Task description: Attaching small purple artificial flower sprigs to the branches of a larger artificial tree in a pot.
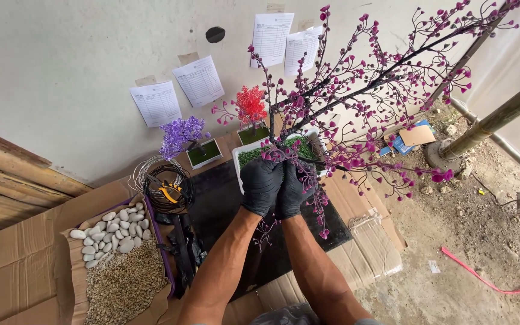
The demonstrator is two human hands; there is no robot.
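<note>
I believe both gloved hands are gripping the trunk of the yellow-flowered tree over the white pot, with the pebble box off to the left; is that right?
Not quite: in the head view the tree has magenta-pink buds, not yellow. The rest holds: the left hand and right hand, in black gloves, grip its trunk over the white pot, pebble box at left.

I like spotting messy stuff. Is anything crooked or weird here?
Yes: the pink tree leans hard to the right instead of standing straight in its white pot, while both gloved hands grip its trunk. The red tree stands upright.
</note>
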